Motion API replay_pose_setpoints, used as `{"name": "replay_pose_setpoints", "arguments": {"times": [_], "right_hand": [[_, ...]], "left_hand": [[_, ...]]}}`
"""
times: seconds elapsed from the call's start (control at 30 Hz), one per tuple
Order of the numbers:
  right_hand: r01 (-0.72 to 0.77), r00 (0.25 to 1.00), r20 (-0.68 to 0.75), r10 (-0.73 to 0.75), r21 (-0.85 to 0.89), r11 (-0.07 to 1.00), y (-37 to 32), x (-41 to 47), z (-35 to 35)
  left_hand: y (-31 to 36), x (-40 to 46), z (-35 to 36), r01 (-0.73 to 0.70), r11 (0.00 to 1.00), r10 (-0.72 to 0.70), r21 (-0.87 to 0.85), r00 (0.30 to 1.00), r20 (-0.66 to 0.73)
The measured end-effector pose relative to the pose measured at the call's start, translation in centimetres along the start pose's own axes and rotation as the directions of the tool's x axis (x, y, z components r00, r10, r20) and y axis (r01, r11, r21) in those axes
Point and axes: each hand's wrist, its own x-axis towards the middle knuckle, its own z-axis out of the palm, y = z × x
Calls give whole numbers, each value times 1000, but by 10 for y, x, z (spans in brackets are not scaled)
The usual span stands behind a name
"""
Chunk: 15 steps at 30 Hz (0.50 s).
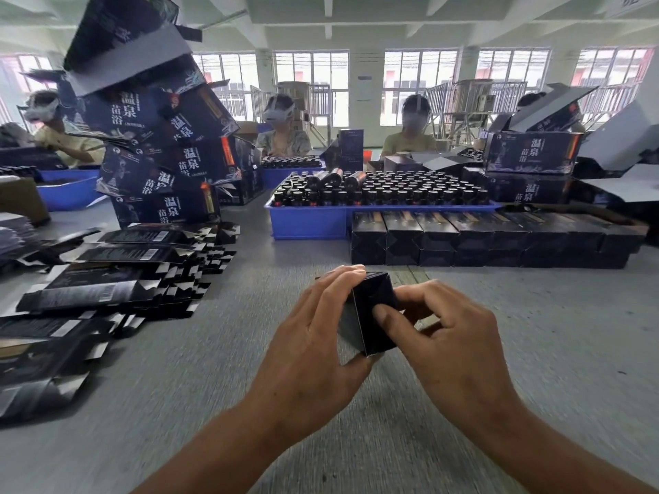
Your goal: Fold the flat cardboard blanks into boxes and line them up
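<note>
Left hand (313, 336) grip curled round small black box (371, 311), right hand (445, 336) grip pinching it

Dark folded box (374, 311) above table, blanks (117, 276) left

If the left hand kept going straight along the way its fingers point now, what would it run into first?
The left hand grips the small black box with fingers aimed up and away across the table. Past the box, the first thing would probably be the row of folded boxes, near its left end, though depth is hard to judge.
</note>
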Motion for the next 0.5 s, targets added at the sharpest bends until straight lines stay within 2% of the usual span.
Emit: {"name": "replay_pose_setpoints", "arguments": {"times": [0.23,0.5], "right_hand": [[13,1000,18,-15,106,994,-2,3,-1],[48,997,51,-53,90,995,1,4,-2]], "left_hand": [[-1,1,-2,-26,1000,26,2,999,-37],[-3,1,-2,-25,999,27,44,998,-54]]}}
